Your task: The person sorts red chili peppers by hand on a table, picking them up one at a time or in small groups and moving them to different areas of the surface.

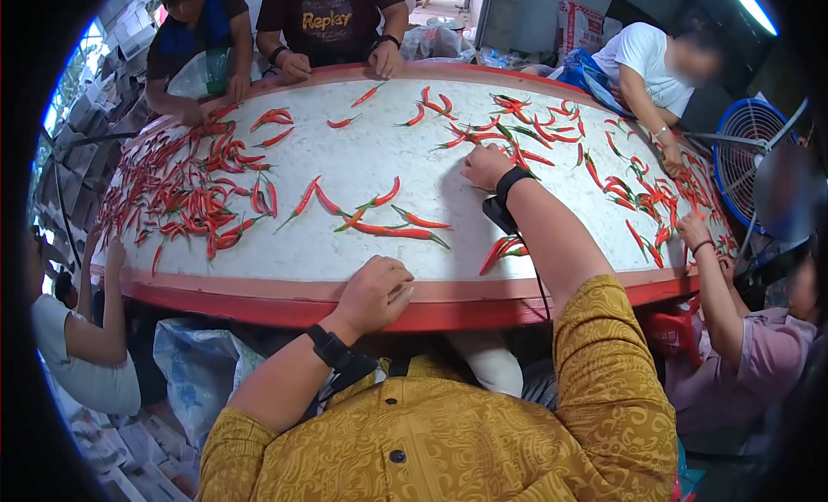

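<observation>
Red chili peppers [401,233] with green stems lie scattered over a large white tabletop [362,148]. My right hand [487,166] reaches out over the middle right, fingers curled down beside a loose group of chili peppers [535,157]. Its fingertips are hidden, so whatever they grip cannot be made out. My left hand [375,292] rests on the near edge of the table, fingers curled in and nothing showing in them. Just beyond it lie several chili peppers. A smaller cluster of chili peppers [500,252] sits near the edge, right of centre.
A dense heap of chili peppers [185,187] covers the left end; more lie at the right. A red rim [285,310] borders the table. Other people's hands [671,160] work around it. A blue fan [749,153] stands at the right, a white sack [203,368] below left.
</observation>
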{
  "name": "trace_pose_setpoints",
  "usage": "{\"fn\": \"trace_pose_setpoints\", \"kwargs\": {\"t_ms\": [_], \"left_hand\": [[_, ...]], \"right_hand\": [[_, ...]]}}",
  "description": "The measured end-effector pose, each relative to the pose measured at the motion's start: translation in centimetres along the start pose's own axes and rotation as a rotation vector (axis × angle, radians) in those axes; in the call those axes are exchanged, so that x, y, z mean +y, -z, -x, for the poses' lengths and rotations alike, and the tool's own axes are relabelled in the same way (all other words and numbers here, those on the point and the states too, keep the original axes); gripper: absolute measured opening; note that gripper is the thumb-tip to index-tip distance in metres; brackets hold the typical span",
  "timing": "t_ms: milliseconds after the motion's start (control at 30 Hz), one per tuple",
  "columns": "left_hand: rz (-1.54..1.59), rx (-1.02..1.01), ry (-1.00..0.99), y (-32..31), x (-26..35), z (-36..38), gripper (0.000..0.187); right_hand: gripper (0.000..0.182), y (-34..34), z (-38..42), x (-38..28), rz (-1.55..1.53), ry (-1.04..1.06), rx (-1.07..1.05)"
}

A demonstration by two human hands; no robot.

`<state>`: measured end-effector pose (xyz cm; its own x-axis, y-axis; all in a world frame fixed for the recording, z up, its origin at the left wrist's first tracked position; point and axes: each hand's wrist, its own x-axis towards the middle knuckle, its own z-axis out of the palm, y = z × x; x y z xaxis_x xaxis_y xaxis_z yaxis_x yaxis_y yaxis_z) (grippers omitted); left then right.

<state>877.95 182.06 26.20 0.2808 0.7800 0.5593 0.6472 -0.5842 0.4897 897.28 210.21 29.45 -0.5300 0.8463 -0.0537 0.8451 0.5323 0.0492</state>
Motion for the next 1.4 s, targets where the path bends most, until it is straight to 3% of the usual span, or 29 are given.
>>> {"fn": "trace_pose_setpoints", "kwargs": {"t_ms": [33,100,133,200,233,300,333,367,400,533,633,767,833,900,933,1033,1067,1100,1167,1200,1300,1367,1400], "left_hand": [[0.001,0.000,0.004,-0.4,0.2,-0.3,0.014],[-0.007,-0.001,-0.012,-1.4,0.4,-0.7,0.017],[-0.011,0.003,-0.011,-1.8,0.5,-1.0,0.017],[0.133,0.157,0.198,-2.4,0.9,-1.5,0.023],[0.299,0.226,0.334,-2.8,0.8,-1.7,0.024],[1.016,0.429,0.714,-4.0,1.9,-2.9,0.023],[1.017,0.426,0.720,-4.3,3.0,-3.5,0.023],[1.315,0.438,0.770,-4.4,4.5,-4.2,0.025],[1.614,0.445,0.814,-4.5,5.9,-4.4,0.027],[1.807,0.377,0.940,-6.6,8.8,-4.1,0.029],[1.874,0.489,1.048,-8.1,10.6,-3.9,0.028],[1.864,0.480,1.082,-9.4,11.4,-3.9,0.027],[1.830,0.527,1.024,-9.6,11.6,-3.8,0.024],[1.673,0.580,0.781,-8.8,10.1,-2.9,0.021],[1.706,0.592,0.661,-6.9,10.5,-2.8,0.019],[1.069,0.636,0.638,-1.5,11.1,-0.3,0.019],[0.772,0.562,0.661,0.2,11.0,1.3,0.020],[0.488,0.534,0.732,1.7,9.9,3.5,0.022],[0.237,0.581,0.798,4.1,8.6,7.6,0.023],[0.092,0.593,0.859,5.3,7.5,10.1,0.023],[-0.486,0.299,1.093,8.0,5.8,18.0,0.025],[-0.594,0.187,1.145,7.7,5.4,22.1,0.027],[-0.595,0.056,1.285,7.3,5.6,23.5,0.029]], "right_hand": [[0.037,-0.3,0.5,0.3,0.000,0.003,-0.004],[0.035,-0.7,1.7,0.5,0.087,0.210,0.158],[0.031,0.3,3.3,-0.2,-0.016,0.276,0.259],[0.029,1.7,6.2,-2.0,-0.313,0.483,0.475],[0.028,3.0,8.6,-3.5,-0.413,0.536,0.442],[0.028,4.3,13.7,-6.0,-0.611,0.632,0.443],[0.029,4.7,16.2,-7.0,-0.726,0.623,0.369],[0.031,4.7,18.2,-7.5,-0.765,0.637,0.297],[0.033,4.2,19.9,-8.0,-0.740,0.629,0.355],[0.036,2.1,22.7,-7.5,-0.577,0.613,0.506],[0.034,1.0,24.5,-6.4,-0.442,0.644,0.462],[0.030,0.7,26.2,-4.9,-0.316,0.722,0.510],[0.030,1.6,27.1,-3.8,-0.386,0.748,0.492],[0.030,1.8,27.5,-2.1,-0.458,0.774,0.472],[0.030,1.5,27.2,-0.7,-0.530,0.716,0.349],[0.035,-0.7,24.8,3.9,-0.724,0.533,-0.065],[0.038,-1.6,22.8,5.9,-0.557,0.633,-0.136],[0.041,-3.4,20.6,7.9,-0.606,0.728,-0.064],[0.037,-3.9,19.3,10.4,-0.377,0.694,0.399],[0.037,-3.4,19.2,11.1,-0.384,0.698,0.401],[0.033,-0.1,20.4,12.5,-0.592,0.621,0.364],[0.025,1.6,21.9,13.2,-0.472,0.524,-0.160],[0.024,0.9,22.4,14.0,-0.431,0.571,-0.184]]}}
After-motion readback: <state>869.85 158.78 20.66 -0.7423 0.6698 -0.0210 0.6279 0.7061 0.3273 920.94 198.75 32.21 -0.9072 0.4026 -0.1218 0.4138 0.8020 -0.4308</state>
